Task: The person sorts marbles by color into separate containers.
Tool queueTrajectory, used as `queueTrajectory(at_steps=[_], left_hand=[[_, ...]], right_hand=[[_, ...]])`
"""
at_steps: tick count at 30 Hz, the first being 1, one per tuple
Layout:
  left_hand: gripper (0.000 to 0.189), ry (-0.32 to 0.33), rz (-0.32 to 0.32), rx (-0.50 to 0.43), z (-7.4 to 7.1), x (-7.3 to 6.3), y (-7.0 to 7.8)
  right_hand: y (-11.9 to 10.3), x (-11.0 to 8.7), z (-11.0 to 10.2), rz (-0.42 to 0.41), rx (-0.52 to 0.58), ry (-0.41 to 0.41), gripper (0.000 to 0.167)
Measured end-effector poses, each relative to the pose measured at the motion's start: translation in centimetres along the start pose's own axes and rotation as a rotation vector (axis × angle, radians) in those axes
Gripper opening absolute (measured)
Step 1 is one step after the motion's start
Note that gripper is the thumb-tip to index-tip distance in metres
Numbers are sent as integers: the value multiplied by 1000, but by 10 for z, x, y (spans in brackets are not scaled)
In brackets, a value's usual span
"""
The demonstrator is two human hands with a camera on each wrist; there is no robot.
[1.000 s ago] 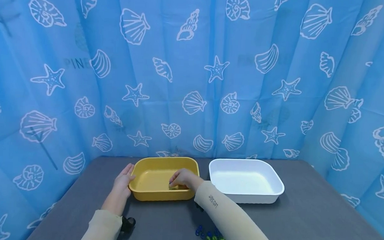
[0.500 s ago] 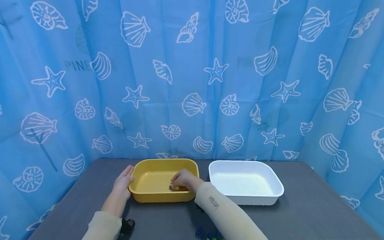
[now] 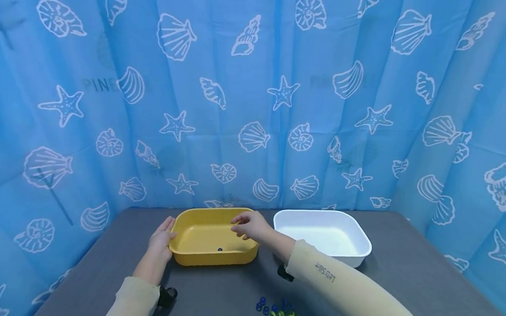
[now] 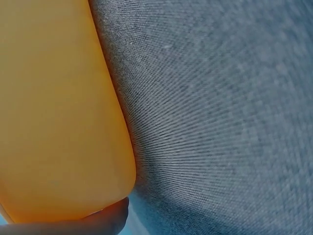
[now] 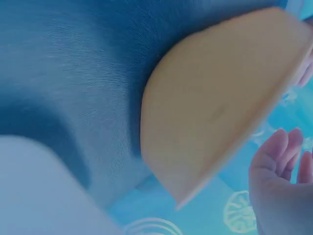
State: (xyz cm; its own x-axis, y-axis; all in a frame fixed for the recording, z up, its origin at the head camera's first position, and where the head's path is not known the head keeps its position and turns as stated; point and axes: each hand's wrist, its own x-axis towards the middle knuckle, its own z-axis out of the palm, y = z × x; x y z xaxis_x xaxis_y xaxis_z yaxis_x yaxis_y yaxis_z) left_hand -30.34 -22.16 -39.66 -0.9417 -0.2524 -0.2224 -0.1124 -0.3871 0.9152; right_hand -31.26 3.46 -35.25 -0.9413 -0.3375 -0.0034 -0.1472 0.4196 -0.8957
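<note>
Fingers [image 5: 275, 142] loosely curved, right hand [image 3: 254, 226] hovers above yellow tray [image 3: 212, 259].

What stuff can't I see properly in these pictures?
Marble in the yellow tray, head view: too small to tell its pattern.
White tray, head view: near left corner hidden behind the right arm.
Blue and green marbles, head view: lowest ones lie by the bottom edge, so more could be cut off.
Left hand, left wrist view: mostly cut off by the bottom edge.
Yellow tray's inside, right wrist view: hidden by its own wall.
</note>
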Motion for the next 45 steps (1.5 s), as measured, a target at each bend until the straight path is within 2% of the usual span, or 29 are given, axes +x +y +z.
queueTrajectory(at_steps=[4, 8, 16, 22, 24, 28, 30, 31, 33, 39, 41, 45], left_hand=[[62, 13, -1, 10, 2, 0, 0], [63, 12, -1, 12, 1, 1, 0], [62, 7, -2, 12, 1, 1, 0], [61, 3, -10, 14, 0, 2, -1], [61, 7, -10, 14, 0, 3, -1], [61, 22, -2, 17, 1, 3, -1], [61, 23, 1, 18, 1, 3, -1], [62, 21, 2, 20, 0, 4, -1], [62, 15, 2, 21, 0, 4, -1], [61, 6, -1, 33, -1, 4, -2], [61, 4, -2, 31, -2, 4, -2], [61, 2, 1, 29, -2, 4, -1]], right_hand=[[2, -25, -15, -77, -9, -75, 19], [11, -50, -29, -111, 13, -164, 20], [44, -88, -58, -47, 13, -414, 20], [75, -104, -73, -80, 22, -548, 22], [102, -98, -77, -86, 6, -589, 24], [178, -67, -82, -67, -5, -683, 29], [203, -56, -83, -75, -18, -713, 32], [203, -56, -83, -72, -10, -716, 32], [186, -63, -82, -84, -53, -702, 31], [118, -97, -76, -66, -62, -621, 23], [106, -104, -72, -60, -16, -575, 20], [98, -108, -67, -39, -9, -514, 15]])
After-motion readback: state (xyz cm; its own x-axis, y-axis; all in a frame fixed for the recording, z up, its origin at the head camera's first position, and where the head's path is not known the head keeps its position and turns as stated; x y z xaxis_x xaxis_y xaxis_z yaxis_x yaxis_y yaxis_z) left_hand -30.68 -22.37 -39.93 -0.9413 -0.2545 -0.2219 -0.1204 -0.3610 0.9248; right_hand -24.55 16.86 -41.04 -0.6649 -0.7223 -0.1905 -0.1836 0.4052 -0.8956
